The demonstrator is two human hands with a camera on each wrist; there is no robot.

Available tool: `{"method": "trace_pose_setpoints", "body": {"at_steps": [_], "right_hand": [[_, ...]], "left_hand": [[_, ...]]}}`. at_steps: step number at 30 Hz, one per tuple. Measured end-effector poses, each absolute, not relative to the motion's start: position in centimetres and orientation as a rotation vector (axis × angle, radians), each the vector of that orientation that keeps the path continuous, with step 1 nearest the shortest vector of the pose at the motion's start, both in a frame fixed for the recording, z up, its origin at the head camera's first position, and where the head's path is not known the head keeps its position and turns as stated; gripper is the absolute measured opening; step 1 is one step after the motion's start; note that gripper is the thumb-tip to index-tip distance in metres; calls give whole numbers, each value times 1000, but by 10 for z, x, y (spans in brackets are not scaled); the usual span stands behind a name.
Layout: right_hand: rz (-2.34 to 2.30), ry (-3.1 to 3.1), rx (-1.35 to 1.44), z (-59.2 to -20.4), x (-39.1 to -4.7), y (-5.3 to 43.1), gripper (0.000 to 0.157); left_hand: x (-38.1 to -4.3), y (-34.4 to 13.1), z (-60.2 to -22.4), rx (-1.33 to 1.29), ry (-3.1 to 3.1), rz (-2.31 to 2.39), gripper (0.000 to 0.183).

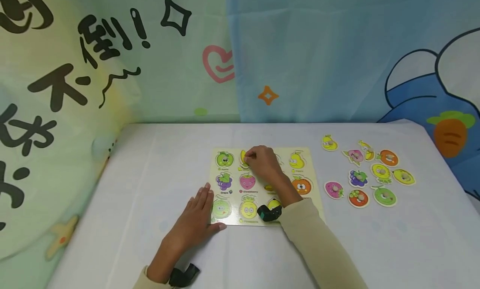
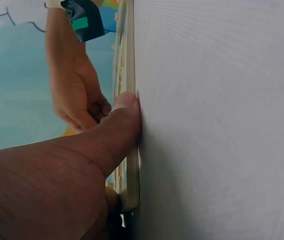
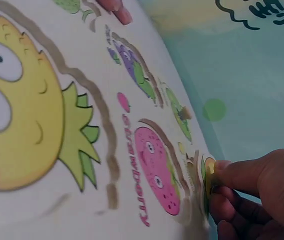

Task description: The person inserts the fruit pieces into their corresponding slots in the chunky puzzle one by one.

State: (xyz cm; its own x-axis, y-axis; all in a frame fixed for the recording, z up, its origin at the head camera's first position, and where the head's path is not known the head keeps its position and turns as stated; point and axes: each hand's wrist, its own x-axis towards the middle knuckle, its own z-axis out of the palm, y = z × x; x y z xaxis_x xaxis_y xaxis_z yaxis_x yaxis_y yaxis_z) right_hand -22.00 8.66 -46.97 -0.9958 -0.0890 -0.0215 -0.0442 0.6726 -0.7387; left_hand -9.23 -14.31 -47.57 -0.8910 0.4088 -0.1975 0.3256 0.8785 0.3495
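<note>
A pale yellow fruit puzzle board (image 1: 235,197) lies on the white table. My right hand (image 1: 264,164) is over its top row, thumb and fingers pinching a small yellow-and-green fruit piece (image 3: 209,172) at the second spot from the left. That piece stands tilted there; whether it is seated I cannot tell. A green apple piece (image 1: 225,159) with a knob lies in the top left spot. My left hand (image 1: 196,216) rests at the board's lower left corner, fingers extended along the left side and the thumb (image 2: 124,107) touching the front edge.
Right of the board lie several loose knobbed fruit pieces, among them a pear (image 1: 329,143), a banana (image 1: 367,150), an orange (image 1: 388,158), grapes (image 1: 358,178) and a pineapple (image 1: 381,172). A printed cloth backdrop (image 1: 307,64) stands behind the table (image 1: 412,247).
</note>
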Motion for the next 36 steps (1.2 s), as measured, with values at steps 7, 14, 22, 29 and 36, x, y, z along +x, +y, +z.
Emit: {"method": "trace_pose_setpoints", "body": {"at_steps": [7, 14, 22, 29, 36], "right_hand": [[-1248, 2831, -92, -472, -221, 84, 11], [-1228, 2836, -72, -471, -222, 84, 11], [-1254, 2857, -88, -473, -224, 82, 9], [-1256, 2879, -130, -478, -223, 81, 9], [-1262, 2847, -121, -478, -219, 84, 14]], "left_hand": [[-93, -142, -475, 535, 2782, 440, 97], [-93, -141, -473, 549, 2783, 455, 96], [-94, -141, -471, 543, 2779, 449, 96], [-93, -142, -472, 529, 2769, 464, 96], [-92, -142, -474, 530, 2770, 467, 98]]}}
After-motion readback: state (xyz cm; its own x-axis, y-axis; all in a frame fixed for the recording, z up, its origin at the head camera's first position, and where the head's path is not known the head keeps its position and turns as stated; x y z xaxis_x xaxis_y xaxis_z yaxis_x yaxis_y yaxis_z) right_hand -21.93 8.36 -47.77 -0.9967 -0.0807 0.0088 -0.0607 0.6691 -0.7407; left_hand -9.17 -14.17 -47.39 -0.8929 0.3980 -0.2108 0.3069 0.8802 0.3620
